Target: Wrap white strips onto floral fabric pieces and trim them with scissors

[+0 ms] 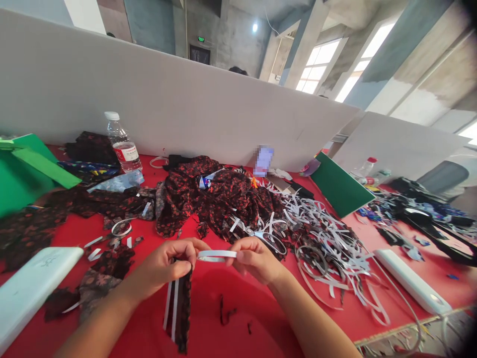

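Note:
My left hand [179, 258] is closed, pinching a strip of dark floral fabric [183, 308] that hangs down from the fingers. Two white lines run along the strip's length. Between my hands stretches a narrow white band [218, 254], bent so that both its upper and lower edges show. The band's left end meets the left fingertips. At its right end my right hand [255, 258] grips it between thumb and fingers. Dark thread scraps [225, 313] lie on the red tabletop [212, 333] below the hands.
Dark floral fabric [194, 199] is heaped behind my hands, with scissors [270, 241] at its edge. White strips [320, 223] pile up at the right. A water bottle [122, 144], a phone [263, 160] and a green board [341, 184] stand near the grey partition [208, 114]. White boxes [37, 283] flank me.

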Action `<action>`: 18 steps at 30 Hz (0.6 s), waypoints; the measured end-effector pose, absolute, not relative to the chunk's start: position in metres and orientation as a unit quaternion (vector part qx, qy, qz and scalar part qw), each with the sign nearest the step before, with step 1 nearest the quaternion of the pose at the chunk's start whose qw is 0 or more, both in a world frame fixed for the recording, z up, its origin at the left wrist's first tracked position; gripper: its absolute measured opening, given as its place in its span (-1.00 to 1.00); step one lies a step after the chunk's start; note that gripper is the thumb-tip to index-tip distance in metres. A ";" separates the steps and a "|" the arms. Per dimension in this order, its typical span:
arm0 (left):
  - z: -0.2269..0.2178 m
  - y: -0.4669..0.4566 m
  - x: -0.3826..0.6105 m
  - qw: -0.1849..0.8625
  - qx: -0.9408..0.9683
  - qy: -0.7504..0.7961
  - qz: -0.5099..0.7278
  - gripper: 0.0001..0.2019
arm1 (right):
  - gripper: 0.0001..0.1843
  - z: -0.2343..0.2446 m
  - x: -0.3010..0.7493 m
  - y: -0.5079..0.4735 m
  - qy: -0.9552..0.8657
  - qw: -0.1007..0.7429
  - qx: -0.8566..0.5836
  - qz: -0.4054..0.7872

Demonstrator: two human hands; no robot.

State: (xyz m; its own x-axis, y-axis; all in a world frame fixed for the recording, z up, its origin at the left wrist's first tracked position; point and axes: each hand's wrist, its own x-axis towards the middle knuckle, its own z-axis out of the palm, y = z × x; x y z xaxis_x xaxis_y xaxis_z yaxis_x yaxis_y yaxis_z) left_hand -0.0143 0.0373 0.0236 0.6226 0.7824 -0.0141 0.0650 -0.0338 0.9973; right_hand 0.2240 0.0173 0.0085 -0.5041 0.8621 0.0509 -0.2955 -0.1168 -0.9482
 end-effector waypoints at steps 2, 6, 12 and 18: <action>0.030 0.035 -0.013 0.595 0.679 0.331 0.275 -0.94 | -0.75 0.008 0.225 0.018 -0.532 0.419 -0.292 0.676; 0.037 0.026 -0.009 0.575 0.723 0.305 0.231 -0.89 | -0.73 0.007 0.227 0.019 -0.550 0.410 -0.314 0.656; 0.029 0.014 0.006 0.578 0.727 0.287 0.235 -0.87 | -0.81 0.007 0.212 0.021 -0.568 0.456 -0.399 0.557; 0.024 0.006 0.024 0.479 0.725 0.373 0.325 -0.87 | -0.80 0.001 0.194 0.012 -0.614 0.483 -0.470 0.411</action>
